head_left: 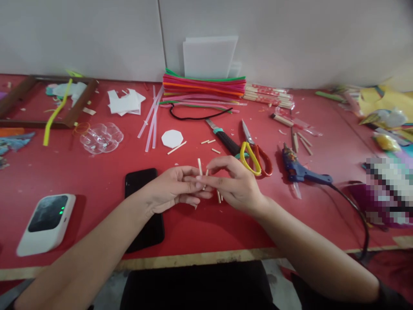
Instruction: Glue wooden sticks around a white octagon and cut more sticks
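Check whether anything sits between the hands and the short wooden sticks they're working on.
Nothing visible does. The left hand and right hand already pinch the short wooden sticks together at their fingertips, above the red table. The scissors lie beyond the right hand.

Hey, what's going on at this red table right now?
A person's left hand and right hand meet over the red table, pinching short wooden sticks between the fingertips. A black phone lies under the left wrist. Scissors and a blue glue gun lie just beyond the right hand.
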### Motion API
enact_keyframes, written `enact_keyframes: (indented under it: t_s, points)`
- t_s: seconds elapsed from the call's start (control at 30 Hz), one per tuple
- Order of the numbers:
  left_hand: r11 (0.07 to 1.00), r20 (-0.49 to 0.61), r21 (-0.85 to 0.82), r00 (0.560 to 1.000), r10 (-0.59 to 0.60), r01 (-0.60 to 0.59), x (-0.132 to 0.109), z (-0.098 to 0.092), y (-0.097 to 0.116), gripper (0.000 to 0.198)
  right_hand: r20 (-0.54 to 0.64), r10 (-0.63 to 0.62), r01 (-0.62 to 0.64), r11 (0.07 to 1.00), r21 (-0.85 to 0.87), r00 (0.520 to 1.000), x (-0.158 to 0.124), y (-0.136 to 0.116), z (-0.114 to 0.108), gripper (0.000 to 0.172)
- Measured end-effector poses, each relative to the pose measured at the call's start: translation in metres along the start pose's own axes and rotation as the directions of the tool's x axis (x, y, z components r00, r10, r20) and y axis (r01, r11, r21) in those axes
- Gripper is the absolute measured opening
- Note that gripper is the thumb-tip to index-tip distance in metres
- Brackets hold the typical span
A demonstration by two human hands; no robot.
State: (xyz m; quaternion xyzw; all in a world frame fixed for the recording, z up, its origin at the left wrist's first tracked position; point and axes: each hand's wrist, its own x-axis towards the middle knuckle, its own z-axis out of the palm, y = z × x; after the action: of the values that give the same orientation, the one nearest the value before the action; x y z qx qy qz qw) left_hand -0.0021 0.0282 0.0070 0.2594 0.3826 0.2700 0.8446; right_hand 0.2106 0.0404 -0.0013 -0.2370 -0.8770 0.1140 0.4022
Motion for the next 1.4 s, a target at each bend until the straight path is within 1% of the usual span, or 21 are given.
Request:
enact_keyframes:
  t_s: [0.1,0.27,0.4,0.5,0.57,0.67,0.73,0.87,1.0,1.1,1.23,1.4]
  points:
    - [1.000,-0.032,-0.003,0.999,0.030,-0.030,0.001,0.001,0.000,0.029,0.022,0.022,-0.023,0.996,0.083,1.000,0.000,-0.001,0.001,0.041]
    - [0.997,-0.097,0.003,0.992,0.077,-0.077,0.000,0.003,0.003,0.015,0.076,0.040,-0.049,0.991,0.126,0.996,0.002,-0.003,-0.002,0.053]
    - [0.995,-0.125,-0.017,0.988,0.091,-0.093,0.001,0.004,0.003,0.010,0.163,0.037,-0.074,0.970,0.231,0.986,0.005,-0.004,-0.007,0.053]
    - [0.996,-0.123,-0.023,0.989,0.079,-0.082,0.001,0.003,0.003,0.008,0.189,0.033,-0.076,0.971,0.227,0.981,0.004,-0.002,-0.007,0.050]
    - [0.996,-0.112,-0.023,0.991,0.078,-0.081,0.002,0.002,0.002,0.011,0.161,0.053,-0.085,0.977,0.198,0.986,0.003,0.000,-0.005,0.049]
    - [0.997,-0.079,-0.009,0.994,0.074,-0.075,0.002,0.000,0.000,0.018,0.105,0.084,-0.103,0.975,0.195,0.991,0.001,0.002,-0.001,0.060]
    - [0.997,-0.064,0.004,0.995,0.077,-0.077,0.002,-0.001,-0.002,0.021,0.073,0.103,-0.117,0.969,0.217,0.992,0.001,0.002,0.001,0.069]
    - [0.993,-0.049,0.027,0.992,0.113,-0.111,0.000,0.000,-0.002,0.023,0.045,0.147,-0.154,0.948,0.280,0.988,0.000,0.001,0.004,0.075]
    - [0.990,-0.062,0.093,0.992,0.110,-0.104,-0.002,0.001,0.001,0.027,0.043,0.129,-0.135,0.968,0.211,0.991,0.000,-0.003,0.005,0.077]
    - [0.984,-0.070,0.137,0.990,0.124,-0.114,-0.003,0.001,0.001,0.030,0.019,0.119,-0.120,0.978,0.170,0.993,0.001,-0.005,0.005,0.076]
    - [0.962,-0.088,0.217,0.979,0.186,-0.164,-0.002,-0.001,-0.002,0.031,-0.025,0.108,-0.104,0.984,0.142,0.994,0.001,-0.006,0.007,0.076]
    - [0.921,-0.107,0.298,0.950,0.293,-0.250,0.000,0.000,-0.005,0.027,-0.053,0.081,-0.078,0.995,0.054,0.995,0.001,-0.006,0.007,0.073]
